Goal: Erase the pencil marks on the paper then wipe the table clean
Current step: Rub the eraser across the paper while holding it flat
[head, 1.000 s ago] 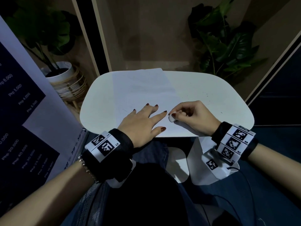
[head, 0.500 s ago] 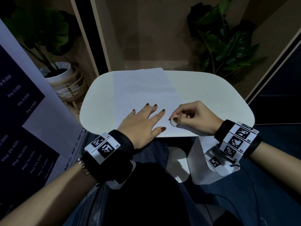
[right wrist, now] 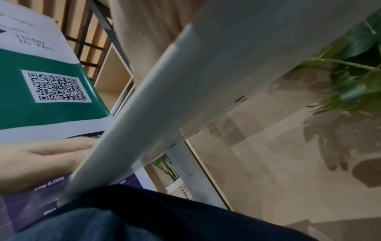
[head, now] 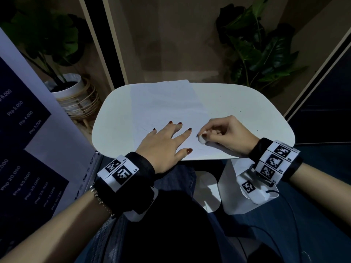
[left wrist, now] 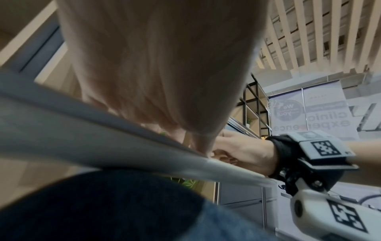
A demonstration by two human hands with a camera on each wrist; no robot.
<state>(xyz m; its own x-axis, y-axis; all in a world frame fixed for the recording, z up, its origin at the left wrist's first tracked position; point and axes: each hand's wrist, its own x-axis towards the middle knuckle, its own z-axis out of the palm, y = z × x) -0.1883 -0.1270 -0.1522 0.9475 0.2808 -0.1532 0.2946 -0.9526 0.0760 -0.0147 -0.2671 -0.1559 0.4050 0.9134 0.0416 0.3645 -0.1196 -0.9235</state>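
A white sheet of paper (head: 167, 107) lies on the small white oval table (head: 247, 114), reaching from its far edge to its near edge. Faint pencil lines show on the sheet near my left fingertips. My left hand (head: 167, 141) lies flat on the near part of the paper with fingers spread. My right hand (head: 226, 132) rests at the paper's right edge and pinches a small white eraser (head: 201, 139) against the sheet. In the left wrist view the right hand (left wrist: 245, 151) sits on the table edge (left wrist: 144, 135). The right wrist view shows the left hand (right wrist: 41, 156) past the table's underside (right wrist: 206, 81).
Tiny dark specks dot the tabletop right of the paper (head: 241, 111). A potted plant in a rattan stand (head: 76, 95) sits left of the table, a leafy plant (head: 256, 48) behind it at the right. A printed banner (head: 28, 139) stands at the left. My knees are under the table's near edge.
The right hand with the eraser has made small rubbing shifts at the paper's right edge. The left hand has stayed flat on the sheet.
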